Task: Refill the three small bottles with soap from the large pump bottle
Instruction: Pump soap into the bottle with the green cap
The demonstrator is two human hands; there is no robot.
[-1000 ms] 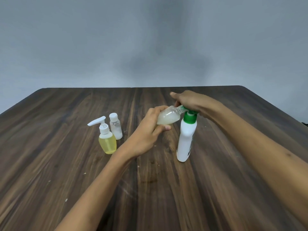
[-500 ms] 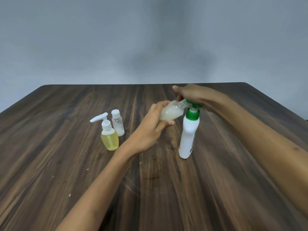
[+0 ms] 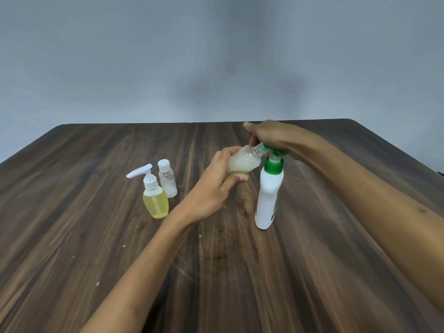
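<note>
A tall white pump bottle (image 3: pixel 268 198) with a green collar stands right of the table's middle. My right hand (image 3: pixel 274 135) lies over its green pump head, which is raised above the collar, fingers curled down round it. My left hand (image 3: pixel 216 186) grips a small clear bottle (image 3: pixel 243 161), tilted on its side with its open threaded neck against the pump spout. Foamy pale soap shows inside it. To the left stand a small yellow-filled bottle with a white pump (image 3: pixel 155 200) and a small clear capped bottle (image 3: pixel 167 181), close together.
Everything rests on a dark wooden table (image 3: pixel 96 236) with a few pale specks on it. A plain grey wall rises behind the far edge. The table's right corner is rounded.
The view has tilted up, so everything sits lower in frame. The pump head has risen slightly above the collar. Both hands keep their hold.
</note>
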